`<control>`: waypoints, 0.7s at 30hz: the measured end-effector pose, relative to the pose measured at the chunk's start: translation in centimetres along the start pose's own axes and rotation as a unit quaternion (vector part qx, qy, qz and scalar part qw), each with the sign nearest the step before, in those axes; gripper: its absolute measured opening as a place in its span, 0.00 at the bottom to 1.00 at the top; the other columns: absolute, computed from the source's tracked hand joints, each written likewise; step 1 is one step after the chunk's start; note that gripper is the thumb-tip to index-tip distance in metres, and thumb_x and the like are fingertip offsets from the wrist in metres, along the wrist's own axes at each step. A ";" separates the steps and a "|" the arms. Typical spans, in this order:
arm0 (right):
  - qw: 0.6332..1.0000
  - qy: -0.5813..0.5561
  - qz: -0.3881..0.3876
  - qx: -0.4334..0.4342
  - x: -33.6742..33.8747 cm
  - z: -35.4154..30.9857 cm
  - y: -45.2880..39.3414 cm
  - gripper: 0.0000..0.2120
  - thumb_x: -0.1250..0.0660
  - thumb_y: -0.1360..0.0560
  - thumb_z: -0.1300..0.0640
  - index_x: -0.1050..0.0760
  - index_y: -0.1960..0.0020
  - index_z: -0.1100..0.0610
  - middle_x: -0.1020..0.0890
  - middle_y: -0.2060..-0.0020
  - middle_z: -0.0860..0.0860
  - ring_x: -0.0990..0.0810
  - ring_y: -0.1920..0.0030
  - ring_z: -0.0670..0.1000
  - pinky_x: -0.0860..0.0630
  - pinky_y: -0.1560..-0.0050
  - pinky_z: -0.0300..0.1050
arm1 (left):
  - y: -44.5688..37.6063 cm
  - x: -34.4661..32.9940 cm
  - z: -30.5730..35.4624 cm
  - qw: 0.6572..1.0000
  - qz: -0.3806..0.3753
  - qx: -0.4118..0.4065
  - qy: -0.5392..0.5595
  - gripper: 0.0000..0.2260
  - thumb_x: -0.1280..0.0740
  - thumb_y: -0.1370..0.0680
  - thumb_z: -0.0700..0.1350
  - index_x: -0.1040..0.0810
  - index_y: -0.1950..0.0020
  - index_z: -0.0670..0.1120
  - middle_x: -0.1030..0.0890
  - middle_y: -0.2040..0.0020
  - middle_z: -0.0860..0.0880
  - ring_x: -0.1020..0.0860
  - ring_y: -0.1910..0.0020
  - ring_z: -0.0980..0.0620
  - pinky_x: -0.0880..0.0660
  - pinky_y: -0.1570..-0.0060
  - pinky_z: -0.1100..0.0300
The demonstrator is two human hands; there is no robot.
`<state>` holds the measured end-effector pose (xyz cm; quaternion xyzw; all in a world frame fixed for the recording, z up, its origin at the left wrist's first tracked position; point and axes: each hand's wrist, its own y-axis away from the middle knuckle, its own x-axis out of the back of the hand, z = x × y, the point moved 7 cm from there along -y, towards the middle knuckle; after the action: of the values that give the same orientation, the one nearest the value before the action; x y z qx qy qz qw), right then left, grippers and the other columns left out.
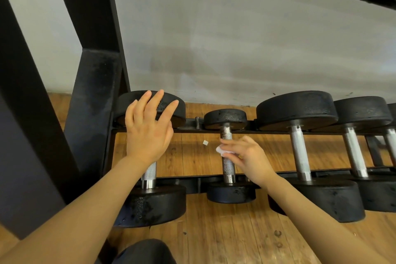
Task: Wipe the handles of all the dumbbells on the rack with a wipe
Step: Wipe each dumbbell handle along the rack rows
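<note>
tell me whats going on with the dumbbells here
A person is wiping dumbbell handles on a low rack. The right hand pinches a small white wipe against the handle of the small dumbbell, second from the left. The left hand, fingers straight, hovers over the leftmost dumbbell. Larger dumbbells wait to the right.

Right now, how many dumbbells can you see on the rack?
5. The leftmost dumbbell lies under the left hand; the small dumbbell is under the right hand holding the wipe; two large ones follow; a fifth is cut off by the right edge. More may continue beyond.
</note>
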<state>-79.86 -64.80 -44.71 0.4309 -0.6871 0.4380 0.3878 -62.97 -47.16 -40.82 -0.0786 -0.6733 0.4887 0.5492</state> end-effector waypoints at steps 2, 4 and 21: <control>0.998 -0.007 0.044 -0.034 0.7 0.8 -0.3 0.12 0.31 0.26 0.55 0.19 0.42 0.50 0.21 0.40 0.44 0.25 0.47 0.46 0.27 0.47 0.40 | 0.0 0.0 0.0 1.000 0.001 0.001 0.001 0.22 0.32 0.25 0.41 0.27 0.31 0.47 0.31 0.29 0.39 0.38 0.29 0.38 0.46 0.29 0.43; 0.996 -0.022 0.066 -0.063 0.8 1.2 -0.2 0.11 0.30 0.26 0.58 0.19 0.43 0.52 0.22 0.42 0.46 0.26 0.44 0.44 0.27 0.44 0.38 | 0.0 0.0 0.0 1.000 -0.002 0.002 0.002 0.22 0.33 0.25 0.41 0.27 0.31 0.47 0.31 0.30 0.38 0.38 0.29 0.38 0.47 0.29 0.43; 0.960 -0.220 0.085 -0.149 -0.1 1.6 3.1 0.12 0.29 0.27 0.63 0.19 0.45 0.52 0.22 0.52 0.46 0.23 0.50 0.43 0.25 0.52 0.32 | 0.0 0.2 0.0 1.000 -0.002 0.006 -0.005 0.22 0.32 0.25 0.41 0.26 0.31 0.46 0.32 0.29 0.38 0.38 0.29 0.37 0.49 0.29 0.44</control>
<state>-82.96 -65.50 -46.12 0.3939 -0.8470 0.2568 0.2479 -63.06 -47.10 -40.69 -0.0718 -0.6730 0.4924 0.5473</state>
